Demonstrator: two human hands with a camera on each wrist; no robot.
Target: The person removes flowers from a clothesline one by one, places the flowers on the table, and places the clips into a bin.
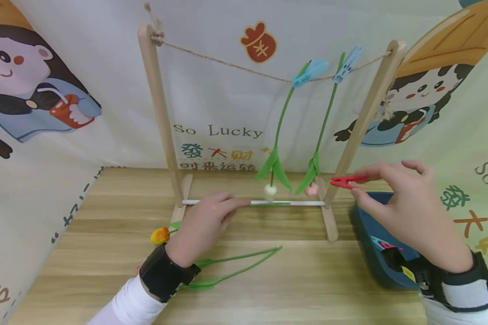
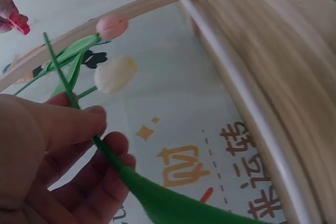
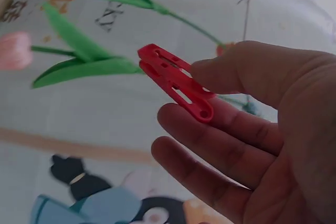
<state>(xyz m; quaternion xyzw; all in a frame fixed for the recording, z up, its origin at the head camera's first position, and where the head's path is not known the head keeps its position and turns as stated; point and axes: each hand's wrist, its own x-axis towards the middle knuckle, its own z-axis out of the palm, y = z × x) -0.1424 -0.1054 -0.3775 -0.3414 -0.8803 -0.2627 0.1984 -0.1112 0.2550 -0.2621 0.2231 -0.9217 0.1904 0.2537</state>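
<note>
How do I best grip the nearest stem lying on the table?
Pinch the nearest stem mid-length, from above and the right, I'd suggest: it is slim and bare there, while its leaves lie by the left wristband and its tip nears another stem.

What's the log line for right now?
left hand: holds green stem | right hand: pinches red clip | rope: white tulip, pink tulip clipped

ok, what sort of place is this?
Probably a staged tabletop set: a table, a wooden frame with tulips clipped to its rope, and a cartoon-printed backdrop behind. The room beyond isn't in view.
</note>
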